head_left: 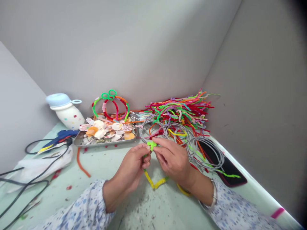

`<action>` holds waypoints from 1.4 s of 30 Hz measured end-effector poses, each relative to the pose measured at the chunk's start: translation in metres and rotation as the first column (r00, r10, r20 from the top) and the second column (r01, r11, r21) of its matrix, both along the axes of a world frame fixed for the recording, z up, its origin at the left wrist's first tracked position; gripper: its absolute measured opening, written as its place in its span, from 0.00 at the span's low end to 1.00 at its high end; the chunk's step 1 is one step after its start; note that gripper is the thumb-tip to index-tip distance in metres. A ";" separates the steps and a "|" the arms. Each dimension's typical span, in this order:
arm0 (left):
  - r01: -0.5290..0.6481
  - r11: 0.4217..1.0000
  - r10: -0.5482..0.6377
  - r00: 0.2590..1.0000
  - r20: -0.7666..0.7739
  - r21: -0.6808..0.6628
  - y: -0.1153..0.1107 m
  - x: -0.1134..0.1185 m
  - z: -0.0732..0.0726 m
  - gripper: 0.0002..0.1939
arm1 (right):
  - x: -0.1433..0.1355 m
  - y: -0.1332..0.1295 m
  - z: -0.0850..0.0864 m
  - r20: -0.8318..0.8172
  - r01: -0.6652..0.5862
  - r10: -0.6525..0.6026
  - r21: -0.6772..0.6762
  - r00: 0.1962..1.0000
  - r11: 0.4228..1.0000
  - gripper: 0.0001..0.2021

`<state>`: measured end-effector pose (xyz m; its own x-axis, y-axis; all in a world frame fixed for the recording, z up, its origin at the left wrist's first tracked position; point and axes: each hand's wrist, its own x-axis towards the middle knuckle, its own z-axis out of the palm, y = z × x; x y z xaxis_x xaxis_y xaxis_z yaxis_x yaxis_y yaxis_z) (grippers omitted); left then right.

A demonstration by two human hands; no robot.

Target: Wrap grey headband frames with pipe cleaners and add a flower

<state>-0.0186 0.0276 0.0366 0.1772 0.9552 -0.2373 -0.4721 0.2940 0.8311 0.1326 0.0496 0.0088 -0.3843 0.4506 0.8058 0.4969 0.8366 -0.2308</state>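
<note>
Both hands meet over the middle of the table around a bright green pipe cleaner (152,145) bent into a small looped shape. My left hand (134,163) pinches it from the left with thumb and fingers. From the other side, the fingertips of my right hand (171,156) close on the same green piece. A yellow pipe cleaner (153,185) hangs below the hands in a V shape and runs behind the right hand. Whether it joins the green piece is hidden by the fingers.
A metal tray (105,144) of shells stands behind, with pipe-cleaner rings (116,107) above it. Behind right lie a pile of pipe cleaners (179,110), grey wire coils (208,156) and a dark phone (230,172). A bottle (68,111) and black cables (35,179) are left.
</note>
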 end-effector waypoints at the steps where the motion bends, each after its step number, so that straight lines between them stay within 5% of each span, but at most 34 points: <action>1: 0.016 1.000 -0.016 1.000 -0.002 -0.005 0.001 -0.001 0.001 0.07 | 0.001 0.001 0.004 -0.019 -0.013 0.012 -0.050 1.000 0.999 0.11; 4: 0.059 0.997 -0.060 0.998 -0.020 -0.042 0.005 -0.004 0.007 0.07 | 0.006 0.004 0.022 -0.122 -0.045 0.009 -0.291 0.992 0.956 0.07; 9: 0.192 0.979 -0.197 0.977 -0.081 -0.063 0.008 -0.008 0.011 0.05 | 0.018 0.008 0.049 -0.148 -0.138 0.054 -0.649 0.987 0.748 0.15; 13: 0.244 0.969 -0.248 0.960 -0.133 -0.040 0.008 -0.011 0.008 0.04 | 0.024 0.010 0.051 -0.009 -0.145 0.175 -0.606 0.984 0.782 0.16; 17: 0.245 0.969 -0.241 0.952 -0.189 -0.003 0.008 -0.011 0.007 0.04 | 0.022 0.010 0.047 -0.003 -0.116 0.140 -0.575 0.990 0.810 0.15; 26: 0.237 0.967 -0.197 0.932 -0.304 0.099 0.008 -0.009 0.007 0.03 | 0.015 0.004 0.054 -0.129 -0.104 -0.002 -0.810 0.992 0.577 0.07; 34: 0.219 0.962 -0.129 0.893 -0.432 0.166 0.007 -0.007 0.002 0.05 | 0.013 0.006 0.047 -0.151 -0.124 0.021 -0.714 0.988 0.689 0.09; 42: 0.210 0.965 -0.119 0.886 -0.448 0.159 0.006 -0.007 0.002 0.08 | 0.011 0.005 0.044 -0.126 -0.083 -0.013 -0.728 0.992 0.680 0.08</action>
